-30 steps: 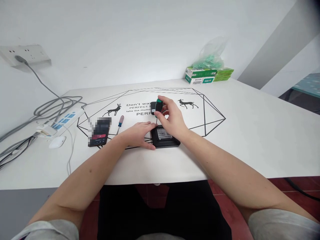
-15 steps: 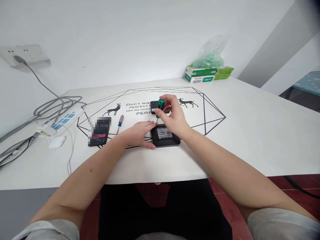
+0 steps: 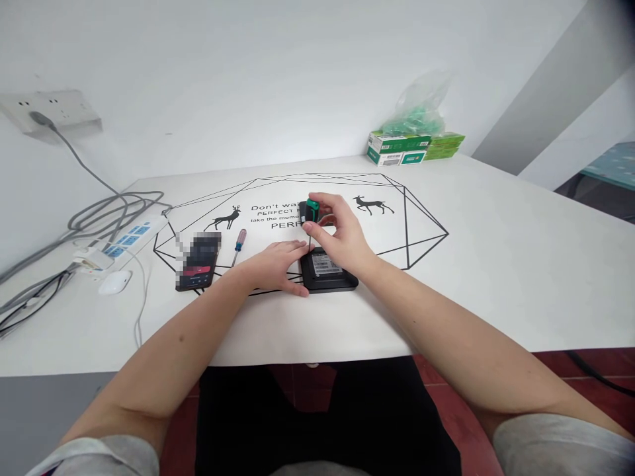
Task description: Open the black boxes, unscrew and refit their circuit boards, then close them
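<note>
A small black box with a grey label (image 3: 328,272) lies on the white table (image 3: 496,264). My left hand (image 3: 278,266) lies against its left side, fingers together, steadying it. My right hand (image 3: 340,233) pinches a green-handled screwdriver (image 3: 311,210) upright, its thin shaft pointing down at the box's far left corner. A second dark object (image 3: 302,213) lies just behind the screwdriver, mostly hidden by my fingers.
A red-and-blue-handled screwdriver (image 3: 239,243) and a phone (image 3: 197,264) lie left of my left hand. A power strip (image 3: 124,238) with cables and a white mouse (image 3: 113,282) sit at far left. Green boxes under a plastic bag (image 3: 414,142) stand at the back.
My right hand's fingers have shifted round the green handle, which tilted slightly right and came back upright. The box and my left hand have stayed put.
</note>
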### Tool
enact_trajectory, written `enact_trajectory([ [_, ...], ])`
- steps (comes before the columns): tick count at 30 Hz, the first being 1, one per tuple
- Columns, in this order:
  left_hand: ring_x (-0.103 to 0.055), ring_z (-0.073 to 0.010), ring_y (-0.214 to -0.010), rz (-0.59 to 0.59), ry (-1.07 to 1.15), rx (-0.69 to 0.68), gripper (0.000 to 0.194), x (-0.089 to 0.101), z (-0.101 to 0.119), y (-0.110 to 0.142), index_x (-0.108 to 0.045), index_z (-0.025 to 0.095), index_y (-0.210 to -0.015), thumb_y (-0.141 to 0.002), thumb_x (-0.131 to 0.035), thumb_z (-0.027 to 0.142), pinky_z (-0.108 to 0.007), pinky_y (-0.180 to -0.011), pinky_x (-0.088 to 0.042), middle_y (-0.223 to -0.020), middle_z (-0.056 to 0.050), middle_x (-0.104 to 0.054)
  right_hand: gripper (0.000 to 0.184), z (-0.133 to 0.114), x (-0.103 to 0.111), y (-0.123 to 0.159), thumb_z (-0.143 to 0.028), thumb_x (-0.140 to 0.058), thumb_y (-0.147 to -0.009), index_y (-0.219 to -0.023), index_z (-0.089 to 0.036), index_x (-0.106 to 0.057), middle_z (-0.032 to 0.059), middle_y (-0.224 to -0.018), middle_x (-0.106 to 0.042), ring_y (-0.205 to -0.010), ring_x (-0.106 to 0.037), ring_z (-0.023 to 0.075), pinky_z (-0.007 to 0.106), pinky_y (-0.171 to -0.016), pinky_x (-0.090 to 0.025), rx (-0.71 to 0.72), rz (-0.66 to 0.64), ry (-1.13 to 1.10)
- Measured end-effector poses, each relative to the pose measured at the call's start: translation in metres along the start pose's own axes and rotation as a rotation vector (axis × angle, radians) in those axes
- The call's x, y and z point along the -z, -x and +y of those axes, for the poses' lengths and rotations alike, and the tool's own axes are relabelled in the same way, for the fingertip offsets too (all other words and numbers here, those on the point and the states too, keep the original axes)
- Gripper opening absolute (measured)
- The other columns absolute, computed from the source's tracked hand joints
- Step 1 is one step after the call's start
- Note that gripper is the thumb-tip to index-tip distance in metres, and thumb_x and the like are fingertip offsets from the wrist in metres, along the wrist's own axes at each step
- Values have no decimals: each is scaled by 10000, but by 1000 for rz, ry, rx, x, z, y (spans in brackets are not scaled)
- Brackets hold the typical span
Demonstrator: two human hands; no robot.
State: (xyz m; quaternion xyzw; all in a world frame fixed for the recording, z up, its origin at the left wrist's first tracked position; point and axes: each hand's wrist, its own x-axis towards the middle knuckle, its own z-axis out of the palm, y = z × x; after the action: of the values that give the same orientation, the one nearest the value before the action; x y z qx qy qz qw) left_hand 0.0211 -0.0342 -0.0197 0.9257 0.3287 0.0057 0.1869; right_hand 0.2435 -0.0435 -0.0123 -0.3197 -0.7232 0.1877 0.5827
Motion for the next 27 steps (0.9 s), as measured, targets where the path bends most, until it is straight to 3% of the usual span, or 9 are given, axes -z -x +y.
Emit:
enact_trajectory([
  [4,-259,-428,-1703,0,-3,8,1231,0,0,1,-290,235,-1783,-841,-757,874,-571,-1375,-222,-1849,-170,-284,385,-3,2,0,-461,-544,-1090,-1439,-330,-640,86,-1381,-710,-1176,-709,253,502,-1012,-650,2,-46,-69],
  [10,-272,-437,-1697,13,4,-14,1215,-2,-2,0,-288,248,-1786,-847,-772,849,-590,-1365,-240,-1836,-167,-319,349,-3,3,-2,-386,-724,-970,-1303,-316,-647,57,-1175,-681,-1035,-673,239,469,-910,-635,5,31,46],
  [16,-272,-440,-1697,-2,-23,17,1235,-1,-1,1,-275,234,-1791,-846,-751,871,-571,-1372,-228,-1845,-175,-292,307,-5,2,-1,-334,-560,-1036,-1341,-329,-592,73,-1358,-694,-1198,-685,257,503,-1011,-625,-52,-33,-120],
  [22,-276,-421,-1700,5,-20,-7,1222,-1,-1,-1,-295,219,-1781,-848,-762,855,-556,-1376,-222,-1838,-181,-309,313,-3,1,0,-366,-736,-950,-1233,-314,-613,41,-1139,-664,-983,-654,224,471,-926,-609,-31,80,7],
  [27,-303,-429,-1688,19,-10,-1,1220,-1,-1,0,-318,219,-1774,-840,-771,860,-553,-1373,-239,-1832,-181,-324,306,-3,1,-2,-444,-604,-1057,-1334,-315,-603,73,-1300,-690,-1175,-674,252,473,-987,-618,-40,22,-72],
])
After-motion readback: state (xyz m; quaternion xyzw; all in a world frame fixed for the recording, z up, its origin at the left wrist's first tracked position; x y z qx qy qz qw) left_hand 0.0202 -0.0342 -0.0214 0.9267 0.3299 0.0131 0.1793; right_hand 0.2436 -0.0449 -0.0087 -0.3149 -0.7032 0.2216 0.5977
